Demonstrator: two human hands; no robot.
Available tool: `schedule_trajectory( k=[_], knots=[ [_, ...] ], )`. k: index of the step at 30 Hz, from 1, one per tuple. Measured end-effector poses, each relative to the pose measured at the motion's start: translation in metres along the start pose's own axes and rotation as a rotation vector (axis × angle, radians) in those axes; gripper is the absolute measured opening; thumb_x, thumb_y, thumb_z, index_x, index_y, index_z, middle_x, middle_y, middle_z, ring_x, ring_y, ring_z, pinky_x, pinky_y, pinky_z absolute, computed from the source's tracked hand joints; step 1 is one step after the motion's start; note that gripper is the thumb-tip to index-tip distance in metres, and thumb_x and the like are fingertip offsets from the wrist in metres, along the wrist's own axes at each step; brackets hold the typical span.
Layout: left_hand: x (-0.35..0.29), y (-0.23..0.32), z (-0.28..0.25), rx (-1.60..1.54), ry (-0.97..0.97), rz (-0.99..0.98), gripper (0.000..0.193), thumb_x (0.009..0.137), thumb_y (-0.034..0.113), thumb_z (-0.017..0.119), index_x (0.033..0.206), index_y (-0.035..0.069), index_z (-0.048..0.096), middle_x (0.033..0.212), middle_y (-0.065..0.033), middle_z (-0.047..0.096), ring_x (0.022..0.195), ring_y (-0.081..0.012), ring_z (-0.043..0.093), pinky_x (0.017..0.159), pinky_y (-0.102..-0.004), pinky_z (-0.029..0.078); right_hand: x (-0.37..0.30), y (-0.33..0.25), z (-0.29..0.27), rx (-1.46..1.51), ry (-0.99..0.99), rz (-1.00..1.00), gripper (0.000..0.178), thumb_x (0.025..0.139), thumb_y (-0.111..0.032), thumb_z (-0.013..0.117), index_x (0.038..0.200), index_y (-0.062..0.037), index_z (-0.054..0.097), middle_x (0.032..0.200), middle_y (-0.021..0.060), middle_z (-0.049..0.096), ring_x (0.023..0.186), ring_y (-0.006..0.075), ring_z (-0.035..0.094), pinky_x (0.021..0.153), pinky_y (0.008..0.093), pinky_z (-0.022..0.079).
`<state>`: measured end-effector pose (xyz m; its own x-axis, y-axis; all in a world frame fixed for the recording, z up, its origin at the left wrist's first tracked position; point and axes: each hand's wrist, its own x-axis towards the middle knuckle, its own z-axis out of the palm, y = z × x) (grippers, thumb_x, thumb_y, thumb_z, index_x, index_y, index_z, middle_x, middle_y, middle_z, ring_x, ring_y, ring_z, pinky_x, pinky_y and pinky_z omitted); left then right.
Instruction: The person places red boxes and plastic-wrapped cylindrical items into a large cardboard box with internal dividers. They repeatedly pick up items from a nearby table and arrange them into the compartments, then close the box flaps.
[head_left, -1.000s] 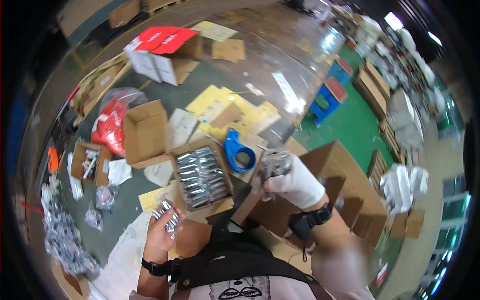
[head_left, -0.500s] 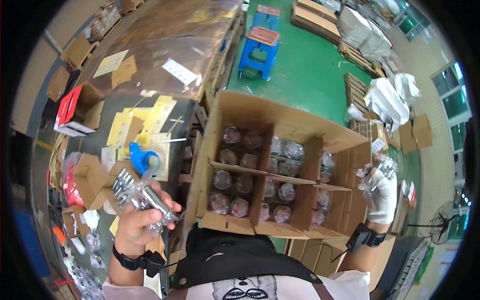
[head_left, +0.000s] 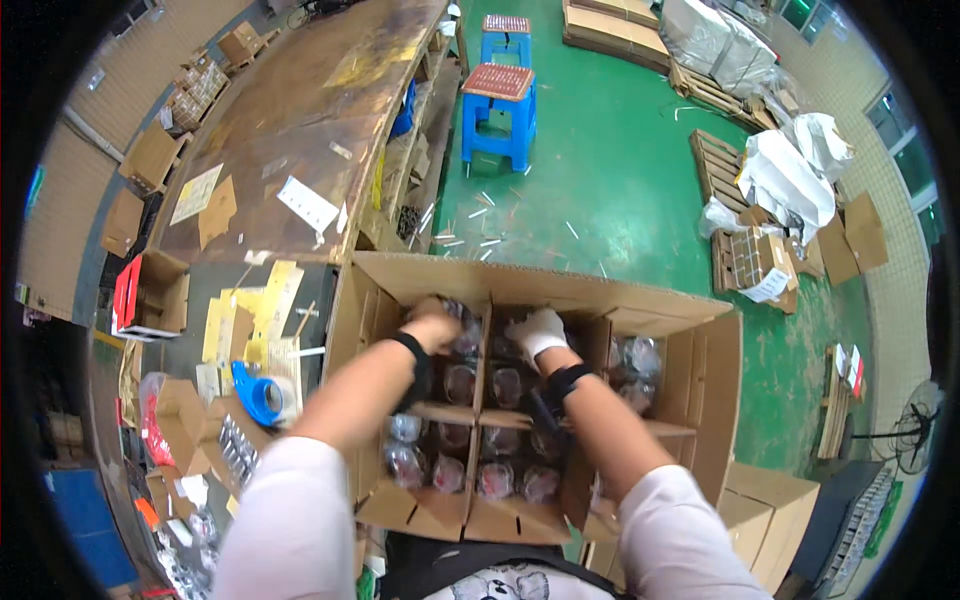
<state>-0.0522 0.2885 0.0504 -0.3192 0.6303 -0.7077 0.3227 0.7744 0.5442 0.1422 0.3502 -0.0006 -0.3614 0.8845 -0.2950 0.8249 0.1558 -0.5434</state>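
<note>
A large open cardboard box (head_left: 664,305) stands in front of me, split by cardboard dividers (head_left: 484,360). Most compartments hold several clear plastic-wrapped pieces with round tops, such as this wrapped piece (head_left: 460,383). My bare left hand (head_left: 433,326) reaches into the far left compartment, curled and smeared by motion, against a shiny wrapped piece (head_left: 462,318). Into the far middle compartment reaches my right hand (head_left: 538,332) in a white glove. Its fingertips point down among the wrapped pieces and are partly hidden, so what it holds cannot be told. Black bands circle both wrists.
On the dark bench at left are a blue tape dispenser (head_left: 262,398), yellow paper sheets (head_left: 262,312), a row of metal cylinders (head_left: 237,450) and a red-sided carton (head_left: 150,295). Blue stools (head_left: 500,115) stand beyond the box. A fan (head_left: 905,430) is at far right.
Both hands have moved inward from either side of the box into its far compartments. The left carried a plastic-wrapped metal cylinder before, the right a crumpled clear-wrapped piece.
</note>
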Motion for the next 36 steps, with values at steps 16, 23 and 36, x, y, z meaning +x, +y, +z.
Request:
schedule_trajectory(
  k=[16,23,36],
  knots=[
    [0.053,-0.068,0.057,-0.071,0.404,0.399,0.036,0.085,0.026,0.066,0.108,-0.001,0.06,0.115,-0.0234,0.061,0.104,-0.0401,0.057,0.09,-0.0435,0.046,-0.018,-0.016,0.014,-0.153,0.087,0.24,0.019,0.08,-0.021,0.069,0.087,-0.0036,0.067,0.09,0.0213,0.067,0.085,0.0321,0.068,0.076,0.041,0.056],
    [0.039,-0.048,0.007,-0.137,-0.006,0.082,0.039,0.08,0.001,0.059,0.119,-0.004,0.055,0.106,-0.0166,0.063,0.086,-0.0296,0.065,0.067,-0.0402,0.055,-0.032,0.006,-0.042,-0.468,0.117,0.299,0.017,0.08,-0.017,0.067,0.088,-0.0029,0.067,0.087,0.0206,0.068,0.081,0.0352,0.069,0.068,0.0433,0.057],
    [-0.005,-0.033,-0.019,-0.49,0.037,-0.075,0.031,0.079,0.0,0.065,0.109,0.004,0.063,0.102,-0.0071,0.065,0.09,-0.023,0.063,0.065,-0.0385,0.058,-0.025,0.013,-0.015,0.363,-0.027,0.242,0.037,0.074,-0.011,0.069,0.11,0.0013,0.063,0.097,0.0174,0.07,0.088,0.0236,0.067,0.078,0.0335,0.051]
  ],
)
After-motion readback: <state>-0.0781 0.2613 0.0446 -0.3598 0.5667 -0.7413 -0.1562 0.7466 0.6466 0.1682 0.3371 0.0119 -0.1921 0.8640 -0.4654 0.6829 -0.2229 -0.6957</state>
